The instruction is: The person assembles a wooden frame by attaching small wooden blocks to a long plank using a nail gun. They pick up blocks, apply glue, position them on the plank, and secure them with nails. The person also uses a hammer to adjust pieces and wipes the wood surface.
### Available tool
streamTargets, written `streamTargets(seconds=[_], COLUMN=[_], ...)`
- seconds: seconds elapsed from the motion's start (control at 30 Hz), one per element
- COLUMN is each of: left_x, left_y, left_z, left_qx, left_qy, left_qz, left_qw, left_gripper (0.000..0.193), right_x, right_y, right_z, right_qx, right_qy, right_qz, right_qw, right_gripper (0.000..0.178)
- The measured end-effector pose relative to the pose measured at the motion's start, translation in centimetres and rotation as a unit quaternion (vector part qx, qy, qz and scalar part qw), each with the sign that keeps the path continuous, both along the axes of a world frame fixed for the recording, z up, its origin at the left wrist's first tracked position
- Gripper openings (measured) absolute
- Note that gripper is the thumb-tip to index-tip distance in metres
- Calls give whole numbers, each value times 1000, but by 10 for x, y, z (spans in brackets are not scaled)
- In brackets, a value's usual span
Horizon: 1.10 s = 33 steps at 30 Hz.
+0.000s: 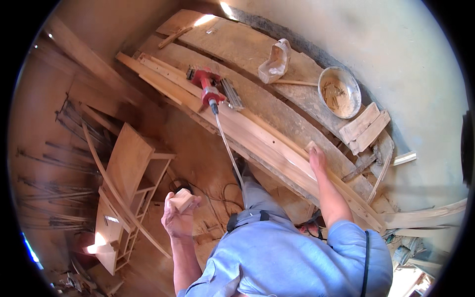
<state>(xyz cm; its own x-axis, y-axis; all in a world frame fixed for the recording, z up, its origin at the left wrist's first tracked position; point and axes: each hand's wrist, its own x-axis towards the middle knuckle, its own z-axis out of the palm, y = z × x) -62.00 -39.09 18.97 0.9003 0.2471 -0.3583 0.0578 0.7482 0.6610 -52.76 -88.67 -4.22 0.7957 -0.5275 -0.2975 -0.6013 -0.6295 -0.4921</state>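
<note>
My left hand is raised at the lower left, its fingers closed around a small pale wooden block. My right hand reaches out to the workbench, and its fingertips grip a smaller piece of wood at the edge of the long boards. These pale wooden boards lie lengthwise along the near side of the bench. A red power tool that looks like a nail gun rests on them at the upper middle. From it a pale hose runs down towards my legs.
On the rough plank bench stand a metal bowl with wood bits, a cut-open plastic container and short wood blocks. To the left is a wooden cabinet frame. Cables lie on the dusty floor.
</note>
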Motion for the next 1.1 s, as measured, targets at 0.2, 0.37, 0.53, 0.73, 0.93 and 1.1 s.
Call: streamTargets(seconds=[0.2, 0.37, 0.53, 0.73, 0.93, 1.1], left_x=[138, 280, 352, 364, 424, 480], left_y=[28, -1, -40, -15, -9, -28], left_z=[-9, 11, 44, 50, 22, -7], left_qx=[71, 140, 18, 2, -69, -80], left_qy=[-68, 15, -25, 61, 17, 37], left_qz=[-182, -264, -292, -258, -272, -340], left_qw=[978, 954, 956, 964, 960, 936], left_gripper=[50, 41, 38, 38, 49, 45], right_x=[43, 183, 327, 377, 372, 361], right_y=[32, 58, 105, 119, 130, 157], right_z=[51, 31, 53, 50, 26, 24], right_qx=[38, 131, 75, 44, -21, -7], right_qy=[-57, -188, -153, -194, -215, -291], right_qz=[-96, -101, -12, -24, -66, -111], right_qw=[993, 968, 985, 980, 974, 950], right_gripper=[41, 55, 54, 25, 27, 25])
